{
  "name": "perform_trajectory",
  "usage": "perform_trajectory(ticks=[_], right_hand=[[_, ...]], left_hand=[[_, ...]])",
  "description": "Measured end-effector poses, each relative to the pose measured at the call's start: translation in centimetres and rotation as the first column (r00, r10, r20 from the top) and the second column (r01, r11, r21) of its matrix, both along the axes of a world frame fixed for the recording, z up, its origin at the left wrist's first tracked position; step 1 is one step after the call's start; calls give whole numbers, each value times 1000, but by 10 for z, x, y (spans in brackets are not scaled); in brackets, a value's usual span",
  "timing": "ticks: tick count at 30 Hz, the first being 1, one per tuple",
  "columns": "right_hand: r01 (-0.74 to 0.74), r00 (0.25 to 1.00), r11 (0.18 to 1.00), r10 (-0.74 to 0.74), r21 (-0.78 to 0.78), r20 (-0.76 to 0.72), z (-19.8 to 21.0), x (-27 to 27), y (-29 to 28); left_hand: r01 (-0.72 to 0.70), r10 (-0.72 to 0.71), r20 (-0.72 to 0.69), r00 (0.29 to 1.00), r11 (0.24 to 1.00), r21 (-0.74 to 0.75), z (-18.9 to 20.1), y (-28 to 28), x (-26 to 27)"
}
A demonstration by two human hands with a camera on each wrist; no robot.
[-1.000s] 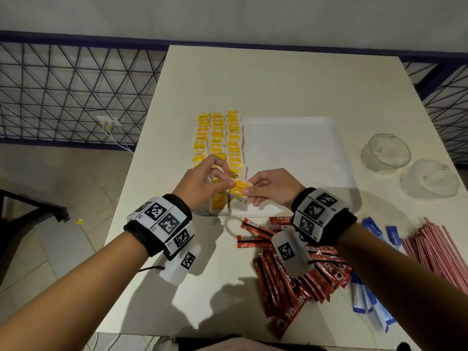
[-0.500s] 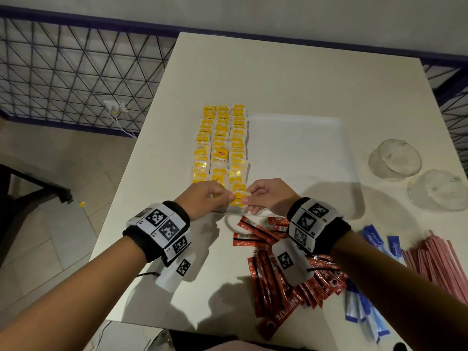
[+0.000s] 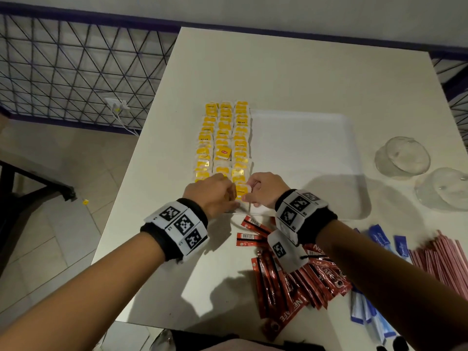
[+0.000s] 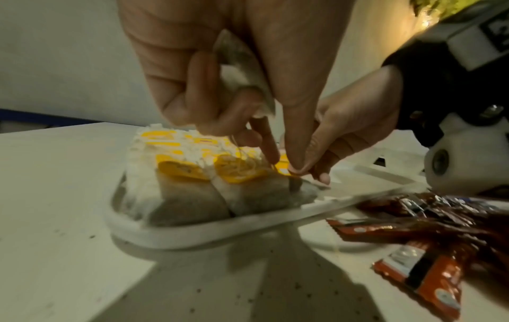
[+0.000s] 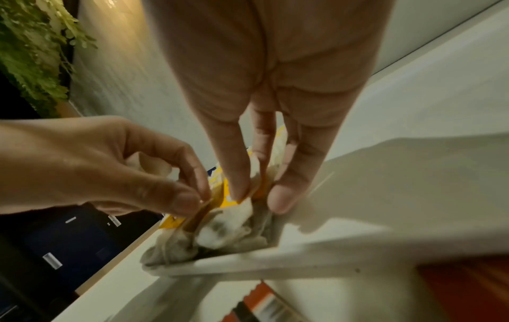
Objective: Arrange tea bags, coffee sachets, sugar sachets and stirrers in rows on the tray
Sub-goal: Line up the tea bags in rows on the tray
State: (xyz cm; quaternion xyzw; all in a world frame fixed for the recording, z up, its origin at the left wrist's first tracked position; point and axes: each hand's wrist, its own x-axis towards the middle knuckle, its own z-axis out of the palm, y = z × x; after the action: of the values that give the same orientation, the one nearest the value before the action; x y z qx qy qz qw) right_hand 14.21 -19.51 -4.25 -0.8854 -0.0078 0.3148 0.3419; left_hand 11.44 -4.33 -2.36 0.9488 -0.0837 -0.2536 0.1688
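Note:
Three rows of yellow-tagged tea bags lie on the left part of the white tray. At the near end of the right-hand row, both hands meet over one tea bag. My left hand pinches its yellow tag and has another tea bag tucked under its curled fingers. My right hand pinches the same tea bag from the other side, low against the tray's near rim.
On the table in front of the tray lie a heap of red coffee sachets, blue sugar sachets and pink stirrers to the right. Two upturned glass bowls stand right of the tray. The table's left edge drops to the floor.
Both hands have come a little nearer and lower, bringing the tea bag down to the near end of the right-hand row by the tray's rim.

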Motion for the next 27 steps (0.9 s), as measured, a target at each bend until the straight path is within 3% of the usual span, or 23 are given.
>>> perform_trajectory(ticks=[5,13,17,20,24,27], right_hand=[[27,997,998,-23,56,-71,-2,-4,-1],[127,990,987,-121,93,-68,-2,0,1],[154,988,981,-148,122,-53,1,-3,-2],[227,973,955,-229,191,-13,5,-8,-7],[265,962,905,-271,334,-29,21,-14,-7],[224,973,878,-179,424,-144,39,-17,-3]], left_hand=[[141,-155,59,986,969,202,-1,-13,1],[140,-159,74,984,968,209,-4,-14,8],[109,-117,51,992,985,132,0,-9,11],[-95,87,-61,994,987,-132,5,1,14],[-395,310,-263,913,833,-387,17,5,22],[-676,324,-612,721,523,-519,31,2,23]])
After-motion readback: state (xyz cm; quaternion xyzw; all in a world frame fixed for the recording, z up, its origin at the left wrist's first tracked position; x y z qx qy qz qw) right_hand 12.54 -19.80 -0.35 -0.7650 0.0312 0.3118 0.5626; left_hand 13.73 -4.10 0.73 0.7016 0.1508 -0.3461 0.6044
